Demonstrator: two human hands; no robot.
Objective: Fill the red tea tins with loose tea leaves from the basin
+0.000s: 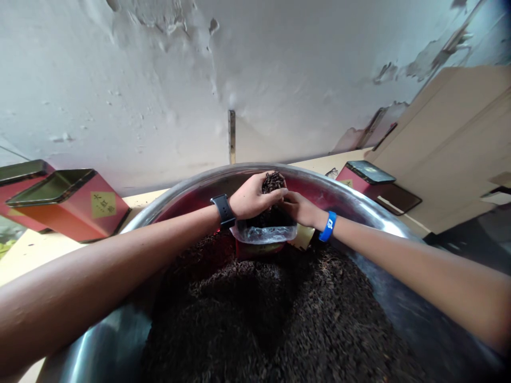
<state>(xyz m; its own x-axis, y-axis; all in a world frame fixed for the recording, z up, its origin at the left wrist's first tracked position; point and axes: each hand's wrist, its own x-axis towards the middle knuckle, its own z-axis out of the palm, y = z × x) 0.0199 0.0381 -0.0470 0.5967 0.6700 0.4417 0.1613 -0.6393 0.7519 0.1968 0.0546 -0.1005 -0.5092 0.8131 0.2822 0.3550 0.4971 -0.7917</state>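
Observation:
My left hand [252,198], with a black watch on its wrist, is cupped around a heap of dark dried tea leaves [273,182]. Against its thumb, my right hand [304,209] closes the other side of the heap; its wrist has a blue band. Just below both hands is a red tin [258,252] with a clear plastic bag [265,235] lining its mouth. The tin stands in a large metal basin [154,213], among a broad bed of loose tea leaves [239,319]. Beside the tin shows a yellow card-like piece [302,238]. The undersides of my fingers are hidden.
An open red tin [106,205] with a yellow label stands on the pale table [24,260] at left, beside another red tin [24,178]. To the right are a further red tin [361,178] and a big cardboard box [451,138]. A peeling wall [159,96] rises behind the basin.

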